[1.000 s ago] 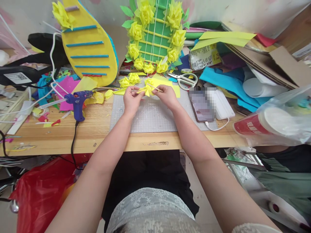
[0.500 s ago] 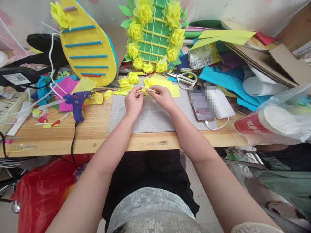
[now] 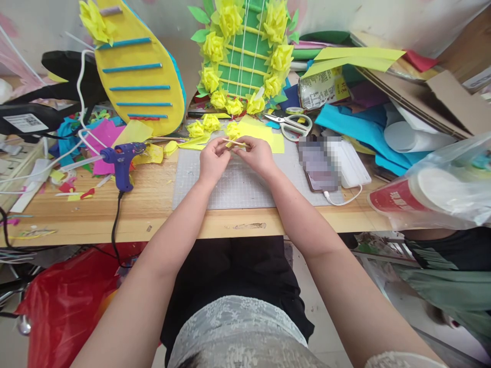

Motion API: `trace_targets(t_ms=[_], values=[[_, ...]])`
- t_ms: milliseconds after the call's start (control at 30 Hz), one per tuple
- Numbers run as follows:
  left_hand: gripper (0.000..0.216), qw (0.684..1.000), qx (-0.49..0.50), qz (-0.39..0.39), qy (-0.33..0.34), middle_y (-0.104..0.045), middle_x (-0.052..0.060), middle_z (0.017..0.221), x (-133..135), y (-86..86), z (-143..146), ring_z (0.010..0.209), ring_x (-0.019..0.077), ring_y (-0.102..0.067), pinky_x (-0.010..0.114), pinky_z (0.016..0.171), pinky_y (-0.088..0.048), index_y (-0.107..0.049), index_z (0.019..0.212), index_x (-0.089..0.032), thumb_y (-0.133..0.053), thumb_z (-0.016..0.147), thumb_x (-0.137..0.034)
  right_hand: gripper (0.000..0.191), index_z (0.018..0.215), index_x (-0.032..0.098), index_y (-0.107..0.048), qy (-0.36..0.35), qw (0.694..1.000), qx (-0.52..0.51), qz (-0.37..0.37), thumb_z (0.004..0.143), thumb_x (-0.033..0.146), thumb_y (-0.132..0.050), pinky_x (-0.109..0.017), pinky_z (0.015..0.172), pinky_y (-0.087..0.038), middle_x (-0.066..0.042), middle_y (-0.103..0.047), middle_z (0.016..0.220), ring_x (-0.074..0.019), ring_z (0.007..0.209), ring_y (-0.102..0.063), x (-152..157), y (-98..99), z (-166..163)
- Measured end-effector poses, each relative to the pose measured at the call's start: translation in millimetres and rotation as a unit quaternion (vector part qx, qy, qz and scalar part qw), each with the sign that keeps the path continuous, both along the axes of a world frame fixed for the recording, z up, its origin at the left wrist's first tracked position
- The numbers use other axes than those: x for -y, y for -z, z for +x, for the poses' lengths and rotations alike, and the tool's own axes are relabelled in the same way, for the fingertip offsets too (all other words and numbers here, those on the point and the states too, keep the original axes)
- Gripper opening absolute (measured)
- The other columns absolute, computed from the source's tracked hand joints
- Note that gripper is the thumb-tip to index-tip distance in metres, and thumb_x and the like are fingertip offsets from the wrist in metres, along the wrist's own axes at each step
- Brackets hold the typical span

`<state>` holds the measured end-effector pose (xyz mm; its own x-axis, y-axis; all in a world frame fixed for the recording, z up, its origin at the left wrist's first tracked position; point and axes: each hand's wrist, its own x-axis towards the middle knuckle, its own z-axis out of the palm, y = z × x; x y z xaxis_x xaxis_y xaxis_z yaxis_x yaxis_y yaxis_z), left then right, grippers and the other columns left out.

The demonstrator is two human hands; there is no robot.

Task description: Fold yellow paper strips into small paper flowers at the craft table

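Note:
My two hands meet over the back part of a grey cutting mat [image 3: 238,189], fingertips close together. My right hand [image 3: 256,153] pinches a thin pale stick [image 3: 232,141], which slants across to the fingers of the other hand. My left hand [image 3: 214,159] is closed, its fingertips on a small piece of yellow paper [image 3: 229,145] under the stick; fingers hide most of it. Just behind the hands lie yellow paper sheets [image 3: 264,134] and yellow paper flowers [image 3: 210,122]. Scissors [image 3: 293,125] rest open to the right of these.
A blue glue gun [image 3: 123,163] stands at left among paper scraps. Behind are a yellow pear-shaped panel [image 3: 138,79] and a green flower-edged panel [image 3: 245,61]. At right lie a phone [image 3: 320,174], a white power bank [image 3: 351,166], blue paper [image 3: 345,128] and a bagged cup [image 3: 406,191].
Both hands have shifted slightly and the fingers have curled closer together around the stick. The stick's angle has changed a little. The things on the table stay put.

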<state>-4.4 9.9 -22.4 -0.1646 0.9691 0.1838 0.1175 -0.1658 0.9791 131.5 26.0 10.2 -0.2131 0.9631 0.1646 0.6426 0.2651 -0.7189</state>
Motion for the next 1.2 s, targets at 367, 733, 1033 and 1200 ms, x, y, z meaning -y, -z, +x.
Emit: trace_targets(t_ms=[367, 733, 1033, 1200], values=[[0.030, 0.999, -0.027, -0.003, -0.025, -0.074, 0.007, 0.104, 5, -5.8, 2, 0.092, 0.0186, -0.072, 0.022, 0.061, -0.060, -0.067, 0.108, -0.015, -0.057, 0.080, -0.012, 0.030, 0.100, 0.021, -0.071, -0.008, 0.999, 0.024, 0.023, 0.079, 0.038, -0.058, -0.025, 0.065, -0.035, 0.001, -0.061, 0.068, -0.0122, 0.063, -0.050, 2, -5.3, 3], [0.022, 0.971, -0.216, 0.094, -0.043, -0.075, 0.004, 0.102, 7, -9.5, -7, 0.087, 0.0163, -0.070, 0.029, 0.082, -0.055, -0.073, 0.100, -0.021, -0.062, 0.080, -0.019, 0.025, 0.097, 0.021, -0.073, -0.040, 0.996, -0.084, -0.003, 0.080, 0.029, -0.057, -0.029, 0.079, -0.045, -0.002, -0.073, 0.094, -0.0162, 0.084, -0.063, -9, 10.4, 4], [0.023, 0.973, -0.211, 0.080, -0.039, -0.075, 0.006, 0.099, 7, -12.2, -6, 0.089, 0.0175, -0.071, 0.029, 0.084, -0.055, -0.072, 0.098, -0.017, -0.064, 0.077, -0.014, 0.025, 0.098, 0.020, -0.074, -0.064, 0.992, -0.098, -0.037, 0.079, 0.025, -0.059, -0.030, 0.084, -0.047, -0.003, -0.074, 0.099, -0.0177, 0.091, -0.066, -6, 2.0, 7], [0.025, 0.976, -0.204, 0.074, -0.031, -0.075, 0.005, 0.099, 7, -10.8, -6, 0.089, 0.0167, -0.071, 0.028, 0.084, -0.056, -0.071, 0.100, -0.018, -0.062, 0.077, -0.014, 0.025, 0.098, 0.019, -0.074, -0.055, 0.993, -0.096, -0.031, 0.079, 0.026, -0.059, -0.028, 0.082, -0.046, -0.004, -0.074, 0.098, -0.0166, 0.089, -0.065, -6, 3.4, 6]])
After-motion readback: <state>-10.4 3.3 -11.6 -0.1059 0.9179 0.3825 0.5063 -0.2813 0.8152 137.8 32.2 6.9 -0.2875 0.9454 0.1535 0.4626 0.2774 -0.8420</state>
